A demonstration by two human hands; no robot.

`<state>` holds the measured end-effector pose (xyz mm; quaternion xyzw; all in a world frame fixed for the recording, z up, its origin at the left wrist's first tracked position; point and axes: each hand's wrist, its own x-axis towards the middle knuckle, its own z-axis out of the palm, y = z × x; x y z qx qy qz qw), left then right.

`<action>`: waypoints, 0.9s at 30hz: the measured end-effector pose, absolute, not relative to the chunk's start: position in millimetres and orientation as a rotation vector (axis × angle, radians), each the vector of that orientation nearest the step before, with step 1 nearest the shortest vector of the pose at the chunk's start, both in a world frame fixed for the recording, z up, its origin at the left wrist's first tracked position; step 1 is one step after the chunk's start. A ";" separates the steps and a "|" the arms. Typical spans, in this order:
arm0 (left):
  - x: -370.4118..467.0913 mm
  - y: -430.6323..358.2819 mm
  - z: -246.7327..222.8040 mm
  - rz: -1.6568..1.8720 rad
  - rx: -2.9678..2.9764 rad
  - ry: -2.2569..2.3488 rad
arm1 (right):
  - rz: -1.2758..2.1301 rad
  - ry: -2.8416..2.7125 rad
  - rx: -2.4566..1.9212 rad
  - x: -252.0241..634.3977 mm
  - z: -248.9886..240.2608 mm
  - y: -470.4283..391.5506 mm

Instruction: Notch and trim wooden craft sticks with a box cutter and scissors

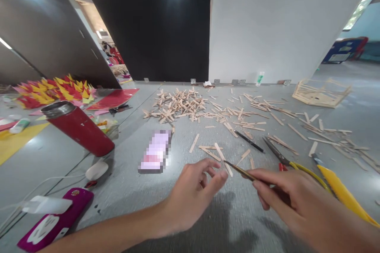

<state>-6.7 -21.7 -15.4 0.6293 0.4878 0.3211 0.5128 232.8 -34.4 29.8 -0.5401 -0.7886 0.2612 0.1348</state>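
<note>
My right hand (285, 193) grips a slim dark-and-gold pointed tool (245, 173), whose exact kind I cannot make out. The tool's tip meets a flat wooden craft stick (219, 152) on the grey table. Close by on the left, my left hand (197, 189) hovers with fingers loosely curled and thumb apart, apparently holding nothing. Its fingertips are near that stick, but contact is unclear. Two more sticks (209, 152) lie joined or overlapping in a narrow V just behind. A black pen-like rod (248, 141) rests beyond the tool.
A heap of craft sticks (181, 104) spreads across the back. Scissors (277, 152) and a yellow cutter (341, 189) lie right, below a stick-built frame (322, 93). Left are a phone (156, 152), red tumbler (80, 128), purple power strip (59, 217) and folded paper (56, 91).
</note>
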 end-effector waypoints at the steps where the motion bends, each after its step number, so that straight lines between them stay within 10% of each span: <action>1: -5.2 -23.2 -16.6 0.768 1.501 1.175 | 0.754 -2.278 -1.558 230.8 28.8 -35.8; 27: -10.6 -22.6 -31.4 1.028 1.644 1.030 | 1.235 -2.038 -1.581 224.9 42.6 -40.3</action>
